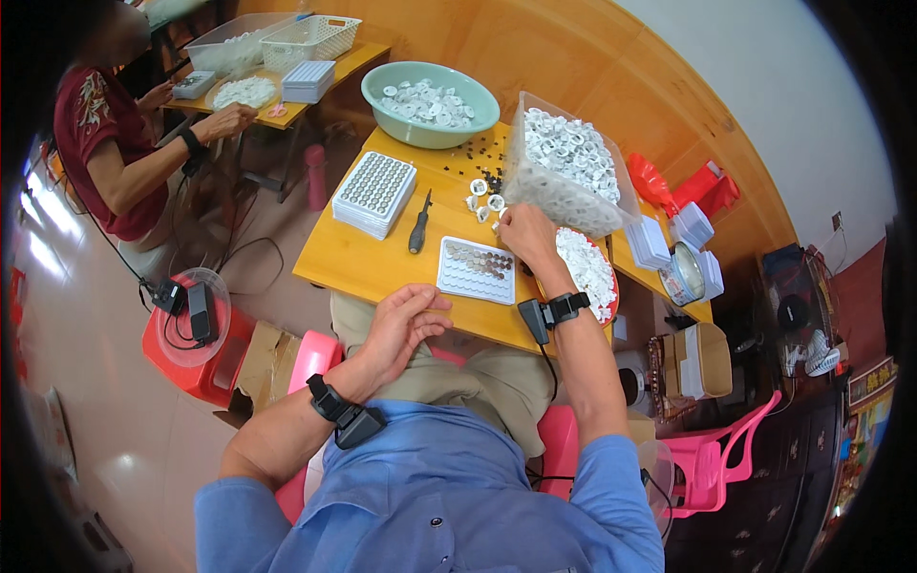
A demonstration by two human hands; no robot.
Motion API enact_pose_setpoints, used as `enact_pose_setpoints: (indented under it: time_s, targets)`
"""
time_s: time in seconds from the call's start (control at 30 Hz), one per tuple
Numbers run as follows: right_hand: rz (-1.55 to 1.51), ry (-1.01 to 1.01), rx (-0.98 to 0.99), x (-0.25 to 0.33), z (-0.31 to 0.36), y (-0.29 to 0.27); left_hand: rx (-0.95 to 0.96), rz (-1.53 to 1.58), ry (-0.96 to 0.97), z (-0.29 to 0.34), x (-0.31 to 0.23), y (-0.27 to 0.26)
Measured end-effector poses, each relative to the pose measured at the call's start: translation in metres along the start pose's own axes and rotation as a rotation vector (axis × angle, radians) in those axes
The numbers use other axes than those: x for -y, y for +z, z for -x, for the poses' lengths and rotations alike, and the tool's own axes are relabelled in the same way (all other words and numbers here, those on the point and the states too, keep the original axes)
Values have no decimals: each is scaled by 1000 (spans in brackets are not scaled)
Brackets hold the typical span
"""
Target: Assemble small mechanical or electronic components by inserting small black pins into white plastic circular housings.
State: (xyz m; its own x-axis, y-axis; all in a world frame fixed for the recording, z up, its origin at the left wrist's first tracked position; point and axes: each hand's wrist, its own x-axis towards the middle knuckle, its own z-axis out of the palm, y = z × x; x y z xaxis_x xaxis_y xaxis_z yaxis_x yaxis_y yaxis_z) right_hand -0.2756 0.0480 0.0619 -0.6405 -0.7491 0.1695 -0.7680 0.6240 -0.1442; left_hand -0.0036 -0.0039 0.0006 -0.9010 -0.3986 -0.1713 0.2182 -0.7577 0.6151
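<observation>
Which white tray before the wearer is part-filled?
The single white tray beside the left hand: its near rows are bare; the stack's top tray looks full.

Red stool (187,378) at left, cardboard box (266,365) beside it; pink chair (705,470) at right.

White rectangular tray (473,287) lies flat near the front edge of the desk (330,250), only partly filled: small round pieces (489,265), silvery to brown, in the far-side rows. Several loose white round parts (479,182), some dark-centred, sit clustered beyond its far edge.
</observation>
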Motion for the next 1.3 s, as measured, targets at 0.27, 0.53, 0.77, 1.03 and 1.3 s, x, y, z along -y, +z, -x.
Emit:
enact_pose_setpoints:
  time_s: [0.27, 0.53, 0.77, 1.03, 1.3]
  targets:
    - [-72, -636, -540, 50, 99, -32, 19, 46, 39, 3, -2, 1]
    - [-72, -849, -599, 64, 141, -11, 148, 43, 95, 0, -3, 10]
    - [-187, -784, -538, 59, 144, -10, 155, 69, 48, 0, -2, 3]
    - [-1375, -18, 70, 58, 144, 0, 129, 9, 74, 1, 1, 7]
    - [-1191, -96, 201, 42, 134, -3, 134, 50, -37, 1, 4, 0]
